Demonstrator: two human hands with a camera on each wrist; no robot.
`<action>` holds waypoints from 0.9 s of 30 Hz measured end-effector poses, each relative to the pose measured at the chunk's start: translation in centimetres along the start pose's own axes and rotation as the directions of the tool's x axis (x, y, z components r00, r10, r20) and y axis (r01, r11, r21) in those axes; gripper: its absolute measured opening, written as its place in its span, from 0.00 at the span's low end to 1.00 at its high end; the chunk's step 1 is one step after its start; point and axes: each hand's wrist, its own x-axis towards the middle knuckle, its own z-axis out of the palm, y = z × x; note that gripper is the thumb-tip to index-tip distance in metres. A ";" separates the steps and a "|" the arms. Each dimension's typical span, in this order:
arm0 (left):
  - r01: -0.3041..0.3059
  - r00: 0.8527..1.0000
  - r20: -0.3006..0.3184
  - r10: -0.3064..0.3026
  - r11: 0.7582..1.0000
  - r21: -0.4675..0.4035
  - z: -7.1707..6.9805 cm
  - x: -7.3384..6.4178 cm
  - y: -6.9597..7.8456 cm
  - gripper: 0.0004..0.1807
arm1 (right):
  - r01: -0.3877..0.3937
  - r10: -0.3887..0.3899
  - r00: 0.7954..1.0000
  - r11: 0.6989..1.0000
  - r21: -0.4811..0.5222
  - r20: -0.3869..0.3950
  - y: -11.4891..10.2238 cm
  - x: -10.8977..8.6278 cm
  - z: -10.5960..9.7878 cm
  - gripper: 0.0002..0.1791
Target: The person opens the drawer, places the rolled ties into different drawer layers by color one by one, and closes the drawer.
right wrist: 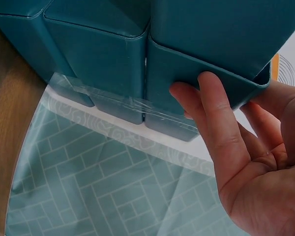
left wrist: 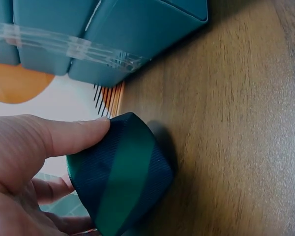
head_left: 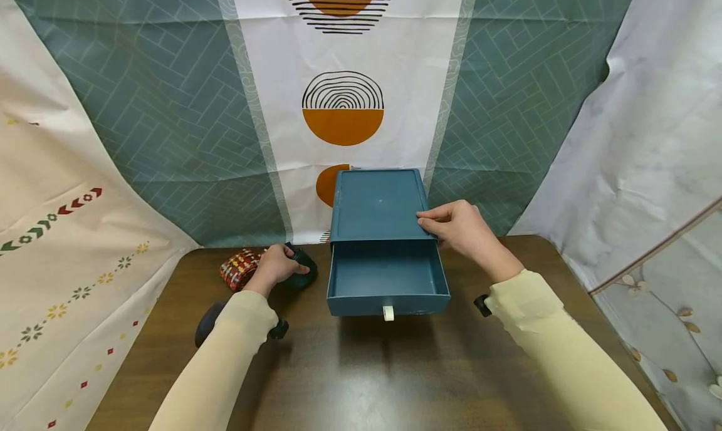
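On the table's left part, my left hand (head_left: 278,267) pinches a rolled necktie (left wrist: 130,167) with green and navy stripes. Its thumb (left wrist: 83,135) presses the roll's upper edge, and the fingers go behind it. A teal drawer unit (head_left: 380,202) stands to the right of the tie, its top drawer (head_left: 389,304) pulled out toward me, with a small pale pull tab on the front. My right hand (head_left: 459,227) grips the unit's upper right edge. In the right wrist view two fingertips (right wrist: 211,81) press the unit's side, while other fingers reach over the edge.
A red multicoloured patterned roll (head_left: 237,269) lies just left of my left hand. Farther left, a dark navy roll (head_left: 209,324) is partly hidden by my forearm. Clear tape (left wrist: 78,46) runs across the stacked drawer casings. Patterned cloth (head_left: 186,105) hangs behind the wooden table (head_left: 304,381).
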 end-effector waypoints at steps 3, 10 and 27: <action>-0.009 1.000 -0.007 0.009 1.000 0.014 0.0 0.1 0.0 0.31 | 0.005 -0.005 1.000 1.000 -0.003 -0.003 0.0 0.0 0.0 0.19; -0.007 1.000 -0.003 0.007 1.000 0.006 0.3 0.2 -0.1 0.33 | 0.009 -0.009 1.000 1.000 0.000 0.003 -0.1 -0.1 0.0 0.19; -0.042 0.997 -0.059 0.041 0.999 -0.014 0.7 0.0 0.0 0.22 | 0.005 -0.005 1.000 1.000 -0.001 -0.003 0.1 -0.1 0.0 0.19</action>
